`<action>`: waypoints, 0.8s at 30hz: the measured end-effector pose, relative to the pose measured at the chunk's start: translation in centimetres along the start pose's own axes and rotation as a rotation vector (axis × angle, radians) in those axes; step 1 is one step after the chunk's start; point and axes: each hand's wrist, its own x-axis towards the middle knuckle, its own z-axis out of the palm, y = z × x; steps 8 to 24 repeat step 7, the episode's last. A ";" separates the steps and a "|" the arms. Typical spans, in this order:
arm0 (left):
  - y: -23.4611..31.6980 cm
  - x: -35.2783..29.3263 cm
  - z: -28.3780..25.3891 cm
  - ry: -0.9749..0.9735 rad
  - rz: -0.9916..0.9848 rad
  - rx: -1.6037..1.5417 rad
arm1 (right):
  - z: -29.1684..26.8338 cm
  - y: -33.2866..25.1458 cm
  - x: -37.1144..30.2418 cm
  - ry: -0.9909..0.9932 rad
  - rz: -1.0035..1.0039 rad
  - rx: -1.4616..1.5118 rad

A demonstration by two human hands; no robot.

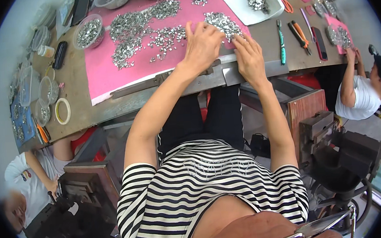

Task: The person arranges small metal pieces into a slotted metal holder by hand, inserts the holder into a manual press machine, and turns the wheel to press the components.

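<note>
On a pink mat (102, 76) lie heaps of small shiny metal pieces. My left hand (203, 45) reaches over the near left side of one heap of metal pieces (224, 23), its fingers apart and bent downward. At the near right edge of that heap is my right hand (250, 59), fingers stretched forward and tips at the pieces. Whether a single small piece lies under either hand's fingertips is hidden. Left of my left hand spreads a looser scatter of metal pieces (166, 39), with a larger heap (125, 30) beyond it.
A white tray (237, 8) holds more metal pieces. Round plastic tub (89, 32) stands left. To the right lie a green-handled tool (281, 44), orange-handled pliers (299, 36) and a phone (319, 44). A metal bar (152, 82) runs along the bench edge. Other people sit at both sides.
</note>
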 end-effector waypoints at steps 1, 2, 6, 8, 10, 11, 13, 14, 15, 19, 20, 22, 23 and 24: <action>0.1 0.7 0.2 0.112 -0.001 -0.006 | -0.2 0.2 -0.1 0.025 0.028 0.027; 0.2 1.0 0.3 0.110 0.001 -0.006 | -0.2 0.4 -0.1 0.026 0.030 0.027; 0.4 1.4 0.5 -0.063 0.016 0.120 | 0.0 0.4 1.0 -0.120 0.228 0.167; 0.5 1.5 0.5 -0.094 0.027 0.161 | 0.0 0.0 1.6 -0.181 0.284 0.178; 0.5 1.5 0.5 -0.094 0.027 0.161 | 0.0 0.0 1.6 -0.181 0.284 0.178; 0.5 1.5 0.5 -0.094 0.027 0.161 | 0.0 0.0 1.6 -0.181 0.284 0.178; 0.5 1.5 0.5 -0.094 0.027 0.161 | 0.0 0.0 1.6 -0.181 0.284 0.178; 0.5 1.5 0.5 -0.094 0.027 0.161 | 0.0 0.0 1.6 -0.181 0.284 0.178; 0.5 1.5 0.5 -0.094 0.027 0.161 | 0.0 0.0 1.6 -0.181 0.284 0.178; 0.5 1.5 0.5 -0.094 0.027 0.161 | 0.0 0.0 1.6 -0.181 0.284 0.178; 0.5 1.5 0.5 -0.094 0.027 0.161 | 0.0 0.0 1.6 -0.181 0.284 0.178; 0.5 1.5 0.5 -0.094 0.027 0.161 | 0.0 0.0 1.6 -0.181 0.284 0.178; 0.5 1.5 0.5 -0.094 0.027 0.161 | 0.0 0.0 1.6 -0.181 0.284 0.178; 0.5 1.5 0.5 -0.094 0.027 0.161 | 0.0 0.0 1.6 -0.181 0.284 0.178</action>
